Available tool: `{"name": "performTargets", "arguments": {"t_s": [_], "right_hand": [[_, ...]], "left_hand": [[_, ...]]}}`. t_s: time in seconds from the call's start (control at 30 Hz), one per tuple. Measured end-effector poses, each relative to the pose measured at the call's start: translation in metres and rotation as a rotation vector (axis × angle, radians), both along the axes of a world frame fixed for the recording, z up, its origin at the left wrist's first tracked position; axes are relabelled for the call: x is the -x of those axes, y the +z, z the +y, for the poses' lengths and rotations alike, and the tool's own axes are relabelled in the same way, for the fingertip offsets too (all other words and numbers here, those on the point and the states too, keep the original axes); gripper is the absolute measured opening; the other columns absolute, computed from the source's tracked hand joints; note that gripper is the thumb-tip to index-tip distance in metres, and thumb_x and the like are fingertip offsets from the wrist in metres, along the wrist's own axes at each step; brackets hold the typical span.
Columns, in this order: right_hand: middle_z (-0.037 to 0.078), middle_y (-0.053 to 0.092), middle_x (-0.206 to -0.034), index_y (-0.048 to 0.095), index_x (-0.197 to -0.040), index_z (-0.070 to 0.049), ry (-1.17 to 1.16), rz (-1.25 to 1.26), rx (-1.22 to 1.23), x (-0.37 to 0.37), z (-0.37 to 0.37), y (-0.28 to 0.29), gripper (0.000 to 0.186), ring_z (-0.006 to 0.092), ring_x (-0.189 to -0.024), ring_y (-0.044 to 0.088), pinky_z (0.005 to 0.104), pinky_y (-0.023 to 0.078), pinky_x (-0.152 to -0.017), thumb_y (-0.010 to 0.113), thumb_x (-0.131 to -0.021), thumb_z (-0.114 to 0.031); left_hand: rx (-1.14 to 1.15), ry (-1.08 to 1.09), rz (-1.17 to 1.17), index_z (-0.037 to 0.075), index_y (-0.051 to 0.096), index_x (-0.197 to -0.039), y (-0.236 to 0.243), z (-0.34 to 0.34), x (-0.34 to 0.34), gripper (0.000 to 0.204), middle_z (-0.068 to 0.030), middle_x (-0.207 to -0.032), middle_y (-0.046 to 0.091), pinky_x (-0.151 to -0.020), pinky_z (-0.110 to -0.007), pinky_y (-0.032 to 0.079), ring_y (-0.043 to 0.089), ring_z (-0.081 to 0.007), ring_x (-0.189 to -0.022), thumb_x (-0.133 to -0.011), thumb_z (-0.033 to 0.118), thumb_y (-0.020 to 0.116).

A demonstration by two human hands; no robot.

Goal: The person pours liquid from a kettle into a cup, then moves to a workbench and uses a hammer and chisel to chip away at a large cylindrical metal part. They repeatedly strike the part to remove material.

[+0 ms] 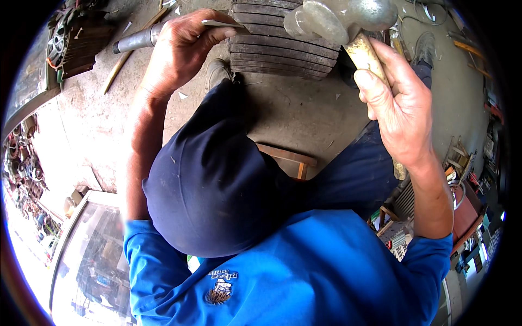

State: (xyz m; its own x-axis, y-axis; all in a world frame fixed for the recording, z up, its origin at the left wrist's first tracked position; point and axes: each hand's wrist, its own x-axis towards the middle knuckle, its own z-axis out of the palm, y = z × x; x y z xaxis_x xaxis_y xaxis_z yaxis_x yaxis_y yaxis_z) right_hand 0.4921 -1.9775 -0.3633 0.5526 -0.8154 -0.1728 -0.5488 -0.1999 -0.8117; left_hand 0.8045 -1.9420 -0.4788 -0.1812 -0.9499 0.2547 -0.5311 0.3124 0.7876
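Observation:
My left hand (pixel 182 49), at the upper left, pinches a thin flat metal piece (pixel 223 24) beside a dark, grooved, slatted block (pixel 280 49). A grey metal cylinder (pixel 133 42) extends left from behind this hand; I cannot tell whether it is held or resting. My right hand (pixel 397 108), raised at the right, is wrapped round the pale, worn handle (pixel 365 57) of a hammer, whose big rounded metal head (pixel 370 13) is up at the top edge, over the block's right part.
A motor-like machine part (pixel 70 43) sits at upper left, near a long wooden stick (pixel 117 70). A wooden stool (pixel 288 155) shows between my legs. Piled metal parts (pixel 27 163) and a glazed frame (pixel 87 255) line the left; assorted clutter (pixel 462 206) crowds the right.

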Motion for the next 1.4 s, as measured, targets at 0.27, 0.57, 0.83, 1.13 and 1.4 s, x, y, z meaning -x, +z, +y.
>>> {"name": "performTargets", "arguments": {"t_s": [0.27, 0.57, 0.83, 1.13, 1.4], "right_hand": [[0.002, 0.062, -0.091, 0.049, -0.144, 0.003, -0.02, -0.009, -0.027, 0.001, -0.001, 0.005, 0.051, 0.0047, -0.072, 0.055, 0.019, 0.045, -0.057, 0.064, -0.102, -0.019], [0.006, 0.069, -0.096, 0.06, -0.13, 0.002, -0.106, -0.11, -0.047, 0.023, -0.002, -0.005, 0.039, 0.0092, -0.082, 0.061, 0.0246, 0.051, -0.075, 0.069, -0.098, -0.018], [0.006, 0.07, -0.101, 0.06, -0.131, 0.002, -0.134, -0.165, -0.081, 0.029, -0.009, -0.009, 0.039, 0.0085, -0.085, 0.062, 0.0238, 0.051, -0.076, 0.071, -0.097, -0.015], [0.006, 0.063, -0.087, 0.046, -0.145, 0.006, -0.032, -0.119, 0.033, 0.013, -0.028, 0.009, 0.05, 0.0054, -0.064, 0.053, 0.0189, 0.043, -0.054, 0.061, -0.103, -0.016], [0.006, 0.062, -0.083, 0.047, -0.143, 0.008, -0.113, -0.101, -0.037, 0.019, -0.022, 0.003, 0.048, 0.0059, -0.062, 0.051, 0.0189, 0.041, -0.054, 0.06, -0.103, -0.017]], "left_hand": [[-0.114, -0.029, 0.025, 0.001, 0.072, -0.108, 0.008, 0.002, 0.016, 0.017, -0.0103, -0.105, 0.074, -0.087, -0.031, 0.056, 0.071, -0.0213, -0.099, -0.094, 0.01, 0.068], [-0.127, -0.132, -0.072, 0.005, 0.071, -0.107, 0.009, -0.031, 0.038, 0.024, -0.0085, -0.097, 0.075, -0.077, -0.032, 0.058, 0.073, -0.0217, -0.087, -0.094, 0.024, 0.069], [-0.262, -0.082, -0.092, 0.003, 0.07, -0.107, 0.011, -0.038, 0.034, 0.02, -0.0105, -0.095, 0.074, -0.077, -0.033, 0.057, 0.073, -0.0203, -0.087, -0.096, 0.019, 0.07], [-0.167, -0.102, 0.014, 0.001, 0.07, -0.112, 0.018, -0.032, 0.027, 0.035, -0.0125, -0.1, 0.075, -0.087, -0.036, 0.06, 0.074, -0.0231, -0.095, -0.089, -0.012, 0.046], [-0.102, -0.061, 0.125, 0.003, 0.072, -0.106, 0.008, -0.032, 0.03, 0.023, -0.009, -0.083, 0.073, -0.069, -0.031, 0.056, 0.071, -0.0154, -0.075, -0.095, 0.023, 0.072]]}}
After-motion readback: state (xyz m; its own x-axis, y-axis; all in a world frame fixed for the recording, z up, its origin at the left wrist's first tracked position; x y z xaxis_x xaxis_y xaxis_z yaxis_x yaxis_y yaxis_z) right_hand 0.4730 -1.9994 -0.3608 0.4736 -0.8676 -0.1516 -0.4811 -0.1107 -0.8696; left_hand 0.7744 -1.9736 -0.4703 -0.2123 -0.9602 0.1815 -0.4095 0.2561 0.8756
